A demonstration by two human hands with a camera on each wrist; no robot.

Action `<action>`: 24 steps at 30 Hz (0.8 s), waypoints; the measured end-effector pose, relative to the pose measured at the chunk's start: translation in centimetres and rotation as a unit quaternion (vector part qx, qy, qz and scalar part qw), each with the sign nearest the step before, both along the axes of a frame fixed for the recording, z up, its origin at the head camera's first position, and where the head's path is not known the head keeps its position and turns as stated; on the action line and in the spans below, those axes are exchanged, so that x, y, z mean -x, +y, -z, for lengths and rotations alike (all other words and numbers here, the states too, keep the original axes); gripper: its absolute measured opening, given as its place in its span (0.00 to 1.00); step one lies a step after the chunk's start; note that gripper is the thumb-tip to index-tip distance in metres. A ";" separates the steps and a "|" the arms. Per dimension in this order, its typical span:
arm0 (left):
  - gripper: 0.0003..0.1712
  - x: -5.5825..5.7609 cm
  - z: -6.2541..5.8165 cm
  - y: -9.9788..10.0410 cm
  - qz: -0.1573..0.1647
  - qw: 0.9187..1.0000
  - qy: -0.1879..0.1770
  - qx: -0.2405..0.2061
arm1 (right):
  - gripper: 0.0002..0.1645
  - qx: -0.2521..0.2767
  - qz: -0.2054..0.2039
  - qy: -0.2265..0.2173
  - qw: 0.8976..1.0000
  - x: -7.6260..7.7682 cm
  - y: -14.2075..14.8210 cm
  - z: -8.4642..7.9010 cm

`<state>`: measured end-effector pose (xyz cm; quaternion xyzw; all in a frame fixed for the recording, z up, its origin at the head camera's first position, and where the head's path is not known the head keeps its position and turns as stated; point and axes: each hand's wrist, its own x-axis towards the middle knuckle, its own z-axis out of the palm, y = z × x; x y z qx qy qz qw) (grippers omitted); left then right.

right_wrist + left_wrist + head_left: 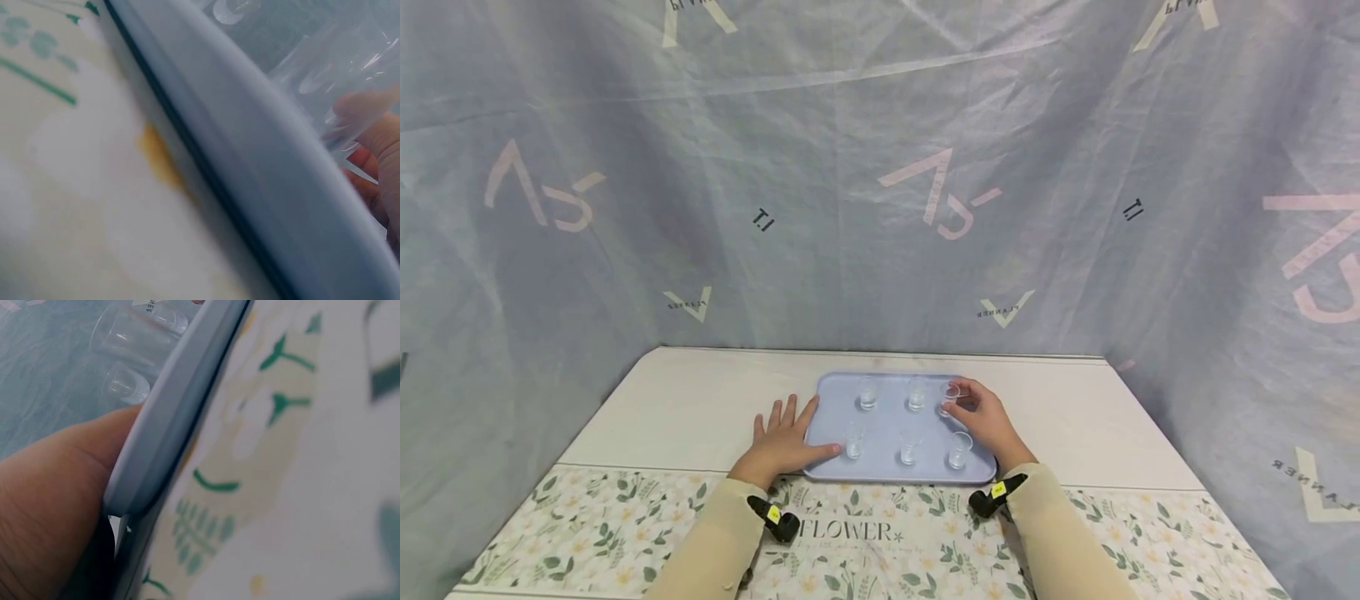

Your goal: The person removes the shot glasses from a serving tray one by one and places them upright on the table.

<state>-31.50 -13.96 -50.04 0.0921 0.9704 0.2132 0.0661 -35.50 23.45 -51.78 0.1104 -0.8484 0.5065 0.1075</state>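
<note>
On the light blue tray (880, 427) several small clear cups stand in two rows. At the far right of the back row, my right hand (985, 417) pinches a clear cup (947, 402) between thumb and fingers; the right wrist view shows the fingers (378, 134) around clear plastic or glass, partly hidden by the tray's rim. With fingers spread, my left hand (786, 446) rests at the tray's left edge, its thumb over the rim near the front-left cup (854, 446). In the left wrist view the thumb (81, 456) lies against the tray rim (162, 425).
Nearest my right forearm is the front-right cup (957, 454). Two more cups, one at back left (868, 396) and one at back middle (916, 396), stand farther off. A floral cloth (850, 567) covers the table's front, and grey fabric (850, 250) hangs behind.
</note>
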 end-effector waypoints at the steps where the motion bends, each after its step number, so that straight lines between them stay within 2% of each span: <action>1: 0.66 0.0 0.0 -0.1 0.001 1.000 0.000 0.001 | 0.25 0.000 0.000 0.000 1.000 0.0 0.0 0.0; 8: 0.65 -0.2 -0.3 -0.1 0.002 1.000 -0.008 0.004 | 0.25 0.013 0.003 0.014 1.000 -0.1 0.4 -0.2; 21: 0.66 0.3 0.2 -0.4 0.003 1.000 -0.013 0.007 | 0.25 0.057 0.033 0.023 0.998 0.1 1.4 -0.6; 24: 0.66 0.5 0.4 -0.5 0.004 1.000 -0.014 0.007 | 0.24 0.052 0.044 0.029 0.997 0.0 1.9 -0.7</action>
